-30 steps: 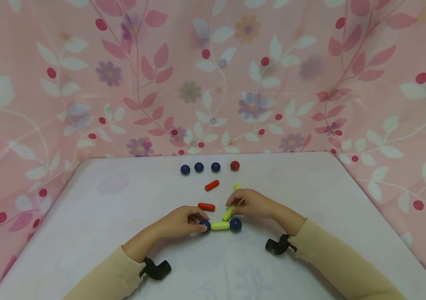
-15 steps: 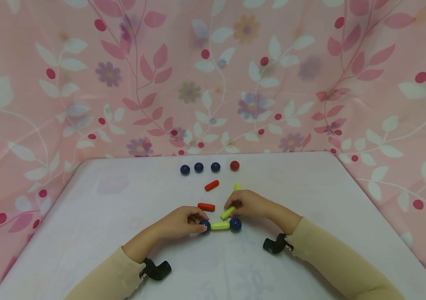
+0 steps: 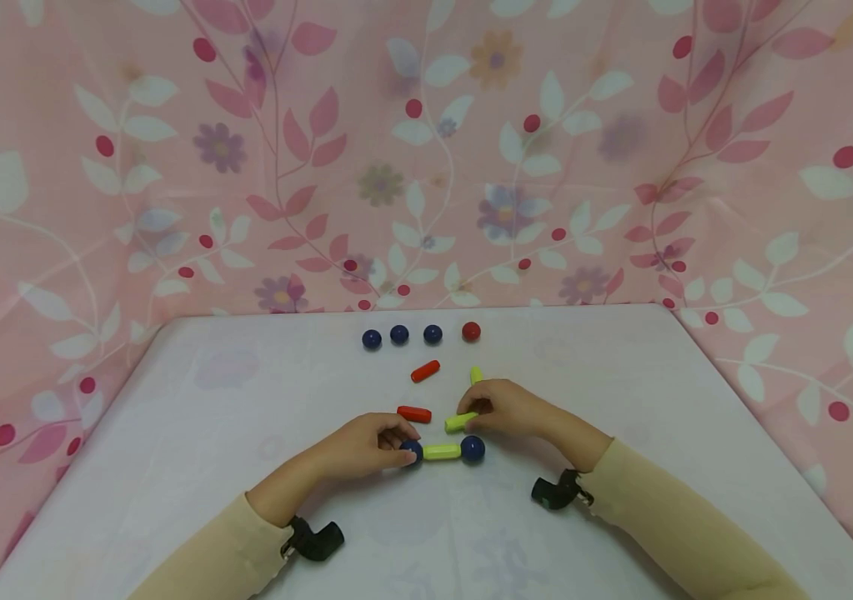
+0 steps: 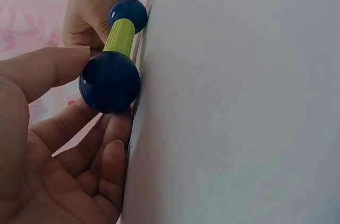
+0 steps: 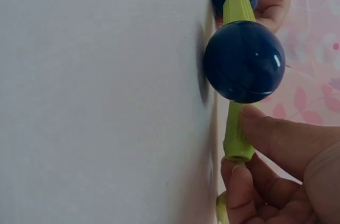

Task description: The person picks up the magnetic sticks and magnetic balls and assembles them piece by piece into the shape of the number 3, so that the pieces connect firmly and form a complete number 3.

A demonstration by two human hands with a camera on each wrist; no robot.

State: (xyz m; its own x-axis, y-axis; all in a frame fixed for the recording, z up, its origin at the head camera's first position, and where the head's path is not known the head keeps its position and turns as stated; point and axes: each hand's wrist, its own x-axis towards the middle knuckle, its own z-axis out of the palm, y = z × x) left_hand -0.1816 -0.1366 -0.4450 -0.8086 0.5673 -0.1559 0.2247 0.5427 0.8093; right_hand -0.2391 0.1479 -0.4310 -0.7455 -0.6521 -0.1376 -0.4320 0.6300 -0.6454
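A yellow-green ridged rod (image 3: 442, 452) joins two dark blue balls on the white table, one blue ball (image 3: 473, 449) at its right end and another blue ball (image 4: 109, 82) at its left. My left hand (image 3: 366, 443) holds that left ball between thumb and fingers. Just behind the right ball, my right hand (image 3: 510, 408) pinches a second yellow-green rod (image 5: 237, 134) between thumb and fingers; in the right wrist view a hole shows in its near end. A third yellow-green rod (image 3: 476, 375) lies beyond the right hand, partly hidden by it.
Two red rods lie behind the joined piece, the nearer red rod (image 3: 414, 414) close to the left fingertips and the farther red rod (image 3: 425, 371) beyond. Along the back of the table (image 3: 246, 400) stand several blue balls (image 3: 399, 334) and one red ball (image 3: 471, 332). A flowered pink cloth (image 3: 426, 167) hangs behind.
The rod in my right hand has turned from slanting to nearly level, its left end swinging slightly away from the joined piece. My left hand and the joined piece stay put.
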